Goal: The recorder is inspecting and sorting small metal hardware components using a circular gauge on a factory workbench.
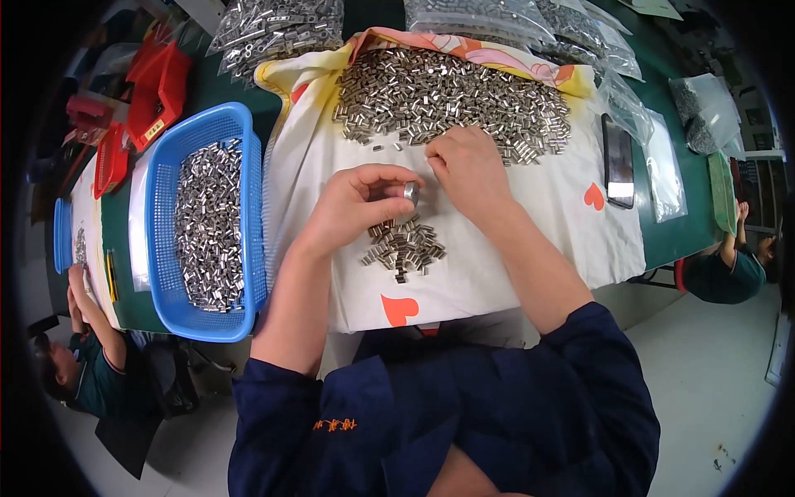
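Note:
Over the white cloth [315, 282], my left hand [354, 203] is closed, thumb and fingers pinching a short, round, shiny metal piece [411, 193]. Just below it lies a small heap of metal cylinders [404, 247]. Fingers curled, my right hand [470, 170] rests at the near edge of a large pile of similar metal cylinders [447, 91]. Its fingertips point down and inward, and whether they grip anything is hidden. A couple of loose cylinders [397, 147] lie on the cloth between the hands and the pile.
To the left stands a blue plastic basket [157, 240] holding many cylinders. Red bins [161, 91] are beyond it. Clear bags of metal parts [281, 29] line the back. A black phone [618, 161] lies right of the cloth. Other people sit at both sides.

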{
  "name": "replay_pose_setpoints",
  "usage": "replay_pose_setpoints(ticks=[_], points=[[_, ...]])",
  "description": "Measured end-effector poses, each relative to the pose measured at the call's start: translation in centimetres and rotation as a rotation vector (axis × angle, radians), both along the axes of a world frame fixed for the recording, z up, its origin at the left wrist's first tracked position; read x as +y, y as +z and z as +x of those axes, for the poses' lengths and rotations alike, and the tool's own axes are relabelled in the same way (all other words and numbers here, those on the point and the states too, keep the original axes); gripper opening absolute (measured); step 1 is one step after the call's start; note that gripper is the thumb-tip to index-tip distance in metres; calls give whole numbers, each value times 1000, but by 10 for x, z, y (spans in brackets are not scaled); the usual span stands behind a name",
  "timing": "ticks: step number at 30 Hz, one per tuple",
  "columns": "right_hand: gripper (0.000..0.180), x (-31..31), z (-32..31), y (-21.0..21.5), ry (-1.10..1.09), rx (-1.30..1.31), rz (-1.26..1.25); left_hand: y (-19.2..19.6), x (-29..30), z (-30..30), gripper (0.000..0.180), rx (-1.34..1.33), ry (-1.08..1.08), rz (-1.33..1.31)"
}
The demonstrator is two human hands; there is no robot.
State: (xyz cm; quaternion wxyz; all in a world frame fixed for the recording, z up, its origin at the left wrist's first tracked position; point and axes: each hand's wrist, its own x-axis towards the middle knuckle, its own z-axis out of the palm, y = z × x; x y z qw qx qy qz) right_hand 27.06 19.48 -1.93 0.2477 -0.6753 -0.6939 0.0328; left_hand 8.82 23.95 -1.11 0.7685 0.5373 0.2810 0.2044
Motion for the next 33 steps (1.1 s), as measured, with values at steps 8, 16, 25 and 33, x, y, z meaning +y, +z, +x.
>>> replay_pose_setpoints(ticks=[8,16,25,33], points=[[9,-8,-7,27,115,766,-155,-4,5,0,33,-77,165,-20],[9,-11,-11,28,159,748,-222,-5,4,0,31,-59,162,-18],[9,-9,-5,26,190,684,-188,-2,3,-1,30,-18,148,10],[17,2,10,21,39,650,-168,-1,-3,0,29,129,-19,117]])
